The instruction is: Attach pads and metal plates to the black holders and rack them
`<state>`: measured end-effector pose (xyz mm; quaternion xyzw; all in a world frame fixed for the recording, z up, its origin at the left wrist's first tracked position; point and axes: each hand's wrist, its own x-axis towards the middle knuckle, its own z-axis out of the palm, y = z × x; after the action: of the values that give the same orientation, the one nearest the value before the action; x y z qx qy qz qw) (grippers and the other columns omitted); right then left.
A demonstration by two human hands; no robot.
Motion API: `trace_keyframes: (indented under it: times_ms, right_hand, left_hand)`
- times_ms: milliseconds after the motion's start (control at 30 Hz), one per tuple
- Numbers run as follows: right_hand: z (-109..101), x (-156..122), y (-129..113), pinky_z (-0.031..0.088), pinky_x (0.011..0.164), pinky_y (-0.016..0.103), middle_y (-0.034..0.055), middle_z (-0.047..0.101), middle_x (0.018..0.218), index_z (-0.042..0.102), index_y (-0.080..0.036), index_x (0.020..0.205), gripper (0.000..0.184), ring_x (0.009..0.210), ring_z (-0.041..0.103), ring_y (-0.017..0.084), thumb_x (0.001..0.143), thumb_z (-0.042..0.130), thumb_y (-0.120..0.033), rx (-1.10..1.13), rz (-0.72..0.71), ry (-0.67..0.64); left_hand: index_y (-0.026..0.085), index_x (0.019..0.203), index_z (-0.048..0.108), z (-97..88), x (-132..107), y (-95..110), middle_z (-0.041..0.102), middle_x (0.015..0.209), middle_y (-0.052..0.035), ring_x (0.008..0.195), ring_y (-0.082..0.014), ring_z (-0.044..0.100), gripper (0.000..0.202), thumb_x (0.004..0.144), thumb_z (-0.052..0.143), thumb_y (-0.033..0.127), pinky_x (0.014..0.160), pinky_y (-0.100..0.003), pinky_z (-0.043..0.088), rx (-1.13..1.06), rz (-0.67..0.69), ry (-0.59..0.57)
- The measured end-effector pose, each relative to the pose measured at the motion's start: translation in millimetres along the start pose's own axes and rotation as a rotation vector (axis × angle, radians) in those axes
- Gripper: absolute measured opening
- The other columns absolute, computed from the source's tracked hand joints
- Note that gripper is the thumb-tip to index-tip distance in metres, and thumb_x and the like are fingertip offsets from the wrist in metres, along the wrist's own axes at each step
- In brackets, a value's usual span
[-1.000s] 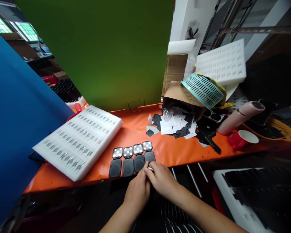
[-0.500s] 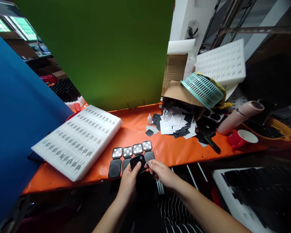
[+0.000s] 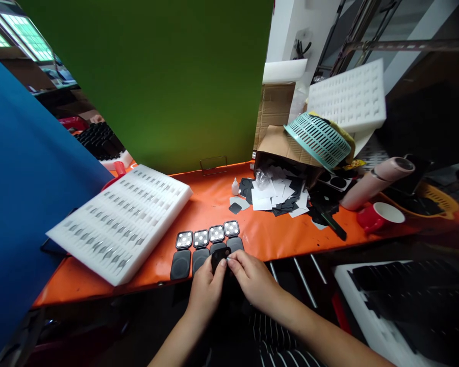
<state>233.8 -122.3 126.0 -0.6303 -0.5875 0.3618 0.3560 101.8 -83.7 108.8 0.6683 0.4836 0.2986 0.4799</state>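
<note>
My left hand [image 3: 206, 285] grips a flat black plate with rounded corners [image 3: 219, 256] just over the table's front edge, its thumb across the face. My right hand [image 3: 254, 278] is closed, thumb and finger pinched against the plate's right edge; anything small between those fingertips is hidden. Just beyond the hands lies a row of several unfolded black hinged cases [image 3: 181, 264]. Their upper halves [image 3: 184, 239] show pale round dots, and their lower halves are dark with a round recess. My hands partly cover the cases on the right.
A white foam tray [image 3: 122, 224] with slots rests at left on the orange table [image 3: 210, 204]. Behind the cases stand a small white bottle [image 3: 235, 186] and piled white and black sheets [image 3: 268, 196]. Rightward are a teal basket [image 3: 317, 140], pink tumbler [image 3: 375, 183] and red mug [image 3: 378, 218].
My right hand has moved left, bringing its pinched fingers from beside the black plate to its right edge. The plate has shifted slightly right and tilted in my left hand.
</note>
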Motion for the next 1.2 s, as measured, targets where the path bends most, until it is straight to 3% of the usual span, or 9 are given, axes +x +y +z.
trace_keyframes:
  times_ms: [133,300,533,667,767,867,933,1033,1200]
  right_hand:
    - [4.0,3.1,-3.9,0.036,0.068,0.025,0.0019,0.057,0.082,0.052,-0.02,0.085,0.018,0.077,0.051,0.014,0.087,0.035,-0.027,-0.199,-0.076,0.028]
    - [11.6,4.9,-0.7,0.036,0.072,0.028,0.0052,0.057,0.081,0.051,-0.018,0.083,0.021,0.08,0.051,0.017,0.088,0.032,-0.026,-0.433,-0.065,0.049]
    - [8.2,5.3,-0.6,0.034,0.062,0.025,0.002,0.056,0.073,0.05,-0.018,0.075,0.021,0.069,0.05,0.014,0.085,0.036,-0.03,-0.313,-0.056,0.01]
    - [13.4,9.7,4.5,0.03,0.055,0.021,-0.0021,0.05,0.063,0.047,-0.018,0.066,0.02,0.06,0.044,0.01,0.081,0.043,-0.029,-0.017,-0.016,0.041]
    - [16.7,13.8,12.3,0.029,0.053,0.021,-0.0028,0.044,0.06,0.046,-0.017,0.064,0.025,0.057,0.04,0.009,0.08,0.044,-0.036,0.346,0.067,0.022]
    - [13.8,15.6,19.1,0.024,0.046,0.019,-0.0064,0.03,0.053,0.046,-0.017,0.069,0.031,0.047,0.028,0.007,0.082,0.037,-0.045,0.822,0.239,-0.065]
    - [9.6,14.5,22.0,0.021,0.044,0.018,-0.0072,0.028,0.053,0.047,-0.018,0.076,0.03,0.045,0.023,0.006,0.082,0.038,-0.045,1.011,0.307,-0.106]
    - [6.2,11.0,25.3,0.023,0.045,0.018,-0.0052,0.039,0.059,0.051,-0.016,0.083,0.027,0.046,0.028,0.005,0.08,0.044,-0.042,0.963,0.317,-0.167]
    - [11.5,7.4,30.0,0.02,0.041,0.019,-0.0049,0.044,0.054,0.05,-0.016,0.078,0.033,0.041,0.029,0.004,0.081,0.041,-0.047,0.746,0.325,-0.187]
  left_hand:
    - [0.018,0.105,0.055,0.3,-1.6,0.3,0.063,0.099,-0.0083,0.088,-0.0221,0.058,0.029,0.084,0.039,0.028,0.073,-0.031,0.045,0.188,0.075,-0.07]
    - [0.017,0.124,0.039,4.8,-4.7,-5.3,0.051,0.12,-0.0099,0.106,-0.0198,0.05,0.041,0.084,0.035,0.02,0.086,-0.033,0.041,0.409,0.167,-0.069]
    - [0.014,0.122,0.042,6.4,-4.6,-10.5,0.049,0.123,-0.0096,0.111,-0.0178,0.047,0.04,0.084,0.032,0.017,0.091,-0.032,0.039,0.592,0.228,-0.112]
    - [0.018,0.118,0.047,7.5,-6.0,-7.6,0.055,0.117,-0.0085,0.106,-0.0187,0.051,0.037,0.083,0.035,0.016,0.087,-0.032,0.041,0.481,0.211,-0.133]
    - [0.02,0.113,0.051,7.9,-2.4,-5.3,0.057,0.112,-0.008,0.102,-0.0209,0.053,0.033,0.083,0.038,0.02,0.085,-0.034,0.041,0.256,0.144,-0.132]
    - [0.016,0.102,0.056,6.2,7.2,-6.9,0.063,0.098,-0.008,0.092,-0.022,0.057,0.026,0.08,0.046,0.026,0.079,-0.032,0.044,-0.096,-0.018,-0.117]
    - [0.013,0.093,0.058,3.5,14.0,-9.9,0.065,0.087,-0.0071,0.082,-0.0216,0.06,0.025,0.077,0.051,0.03,0.073,-0.03,0.045,-0.297,-0.151,-0.081]
    - [0.012,0.086,0.058,-0.5,19.0,-12.8,0.065,0.078,-0.0051,0.072,-0.0196,0.06,0.027,0.075,0.053,0.036,0.065,-0.028,0.045,-0.397,-0.237,-0.013]
    - [0.015,0.094,0.061,-2.0,12.5,-5.7,0.065,0.088,-0.0058,0.083,-0.0202,0.059,0.027,0.077,0.052,0.035,0.074,-0.029,0.044,-0.209,-0.095,0.031]
